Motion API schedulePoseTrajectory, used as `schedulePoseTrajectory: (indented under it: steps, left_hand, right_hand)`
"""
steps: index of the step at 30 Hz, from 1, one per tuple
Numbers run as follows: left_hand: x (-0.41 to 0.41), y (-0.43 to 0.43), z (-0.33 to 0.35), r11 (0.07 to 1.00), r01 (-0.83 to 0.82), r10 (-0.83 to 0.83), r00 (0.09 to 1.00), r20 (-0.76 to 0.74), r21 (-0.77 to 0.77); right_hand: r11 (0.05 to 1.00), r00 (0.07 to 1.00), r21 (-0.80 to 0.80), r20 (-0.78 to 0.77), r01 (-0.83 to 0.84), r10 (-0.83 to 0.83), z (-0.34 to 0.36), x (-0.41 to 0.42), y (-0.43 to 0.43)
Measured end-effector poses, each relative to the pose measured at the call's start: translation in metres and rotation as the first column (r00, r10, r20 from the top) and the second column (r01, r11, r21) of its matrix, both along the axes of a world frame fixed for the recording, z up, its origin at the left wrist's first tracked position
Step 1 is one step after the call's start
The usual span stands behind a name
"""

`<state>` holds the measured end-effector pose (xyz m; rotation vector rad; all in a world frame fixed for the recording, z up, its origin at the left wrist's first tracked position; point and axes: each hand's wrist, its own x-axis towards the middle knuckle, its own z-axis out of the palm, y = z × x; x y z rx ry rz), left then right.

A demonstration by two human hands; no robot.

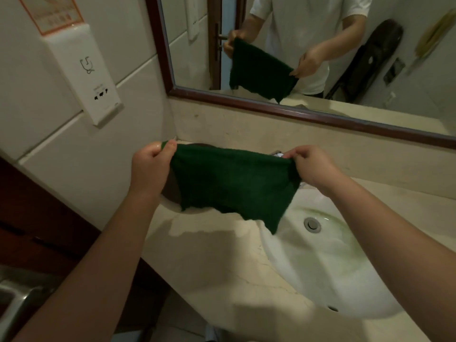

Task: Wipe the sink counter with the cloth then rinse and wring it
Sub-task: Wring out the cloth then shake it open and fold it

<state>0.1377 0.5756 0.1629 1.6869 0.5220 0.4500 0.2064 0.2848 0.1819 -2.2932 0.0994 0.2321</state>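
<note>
A dark green cloth (232, 186) hangs spread out in the air above the left part of the beige marble counter (217, 262). My left hand (150, 166) pinches its upper left corner. The upper right corner is pinched by my right hand (311, 166). The cloth's lower edge hangs over the rim of the white oval sink (328, 262), whose metal drain (312, 224) is visible. The faucet (277, 154) is mostly hidden behind the cloth and my right hand.
A wood-framed mirror (296, 112) on the back wall reflects a person holding the cloth. A white wall dispenser (84, 75) hangs on the tiled left wall. A dark round object (172, 191) sits behind the cloth. A metal bin (14, 299) is at lower left.
</note>
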Motion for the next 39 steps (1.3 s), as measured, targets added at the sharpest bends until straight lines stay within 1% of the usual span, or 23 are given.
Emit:
schedulePoseTrajectory:
  steps: [2, 4, 5, 8, 10, 13, 14, 15, 17, 19, 21, 23, 24, 27, 29, 30, 32, 34, 36, 37, 38, 39]
  left_hand:
    - [0.002, 0.003, 0.006, 0.995, 0.016, -0.010, 0.998, 0.058, -0.099]
    - [0.003, 0.005, 0.012, 0.988, 0.022, -0.006, 0.994, 0.107, -0.152]
    - [0.003, 0.005, 0.014, 0.987, 0.029, -0.009, 0.992, 0.126, -0.156]
    - [0.008, 0.013, 0.016, 0.998, 0.042, -0.034, 0.988, 0.152, -0.048]
    - [0.010, 0.016, 0.019, 0.998, 0.053, -0.045, 0.986, 0.161, -0.047]
    - [0.012, 0.020, 0.023, 0.994, 0.097, -0.085, 0.981, 0.173, -0.060]
    - [0.012, 0.021, 0.024, 0.990, 0.119, -0.105, 0.979, 0.176, -0.073]
    - [0.011, 0.021, 0.024, 0.985, 0.142, -0.124, 0.976, 0.177, -0.094]
    - [0.010, 0.020, 0.021, 0.982, 0.165, -0.147, 0.974, 0.170, -0.095]
    - [0.010, 0.019, 0.016, 0.984, 0.149, -0.133, 0.979, 0.155, -0.098]
    - [0.011, 0.020, 0.012, 0.987, 0.142, -0.132, 0.984, 0.115, -0.077]
    - [0.011, 0.021, 0.008, 0.981, 0.192, -0.193, 0.981, 0.027, 0.019]
    - [0.012, 0.022, 0.008, 0.971, 0.227, -0.225, 0.974, -0.028, 0.080]
    - [0.014, 0.011, 0.007, 0.916, 0.318, -0.267, 0.938, -0.220, 0.244]
    - [0.016, -0.003, 0.005, 0.887, 0.372, -0.288, 0.909, -0.300, 0.273]
    - [0.015, -0.011, 0.005, 0.873, 0.397, -0.310, 0.900, -0.308, 0.284]
    - [0.014, -0.026, 0.002, 0.849, 0.428, -0.353, 0.896, -0.270, 0.309]
    - [0.012, -0.037, 0.001, 0.834, 0.442, -0.389, 0.895, -0.216, 0.330]
    - [0.009, -0.047, 0.003, 0.806, 0.475, -0.445, 0.880, -0.167, 0.353]
    - [0.007, -0.051, 0.005, 0.792, 0.493, -0.475, 0.868, -0.143, 0.361]
    - [0.004, -0.055, 0.007, 0.783, 0.504, -0.499, 0.859, -0.117, 0.365]
    - [0.003, -0.059, 0.009, 0.777, 0.507, -0.514, 0.853, -0.089, 0.372]
  right_hand:
    - [0.997, 0.998, 0.068, 0.049, 0.031, -0.034, -0.001, 0.005, -0.002]
    - [0.995, 0.993, 0.083, 0.098, 0.055, -0.064, 0.000, 0.011, -0.006]
    - [0.995, 0.990, 0.079, 0.122, 0.057, -0.066, 0.001, 0.014, -0.007]
    - [0.994, 0.984, 0.108, 0.174, 0.026, -0.044, 0.006, 0.021, -0.009]
    - [0.988, 0.986, 0.153, 0.168, -0.003, -0.023, 0.014, 0.022, -0.009]
    - [0.972, 0.988, 0.218, 0.142, -0.093, 0.063, 0.021, 0.024, -0.013]
    - [0.975, 0.986, 0.186, 0.140, -0.118, 0.092, 0.023, 0.024, -0.015]
    - [0.984, 0.983, 0.122, 0.144, -0.133, 0.115, 0.023, 0.024, -0.016]
    - [0.993, 0.980, 0.005, 0.166, -0.116, 0.113, 0.022, 0.026, -0.017]
    - [0.995, 0.978, -0.024, 0.181, -0.099, 0.101, 0.021, 0.025, -0.018]
    - [0.995, 0.984, 0.029, 0.151, -0.097, 0.092, 0.020, 0.025, -0.019]
    - [0.986, 0.991, 0.132, 0.091, -0.105, 0.094, 0.019, 0.024, -0.022]
    - [0.982, 0.993, 0.160, 0.069, -0.104, 0.094, 0.019, 0.023, -0.023]
    - [0.982, 0.990, 0.132, 0.052, -0.136, 0.130, 0.019, 0.018, -0.025]
    - [0.971, 0.981, 0.149, -0.021, -0.187, 0.192, 0.019, 0.011, -0.021]
    - [0.961, 0.970, 0.164, -0.059, -0.222, 0.234, 0.019, 0.006, -0.016]
    - [0.932, 0.938, 0.210, -0.124, -0.294, 0.324, 0.021, -0.004, -0.008]
    - [0.858, 0.879, 0.383, -0.193, -0.342, 0.436, 0.026, -0.012, -0.002]
    - [0.734, 0.780, 0.572, -0.241, -0.366, 0.577, 0.037, -0.020, 0.002]
    - [0.695, 0.744, 0.608, -0.243, -0.384, 0.623, 0.044, -0.024, 0.004]
    - [0.691, 0.733, 0.590, -0.232, -0.416, 0.639, 0.050, -0.027, 0.007]
    - [0.716, 0.749, 0.529, -0.208, -0.454, 0.629, 0.056, -0.030, 0.012]
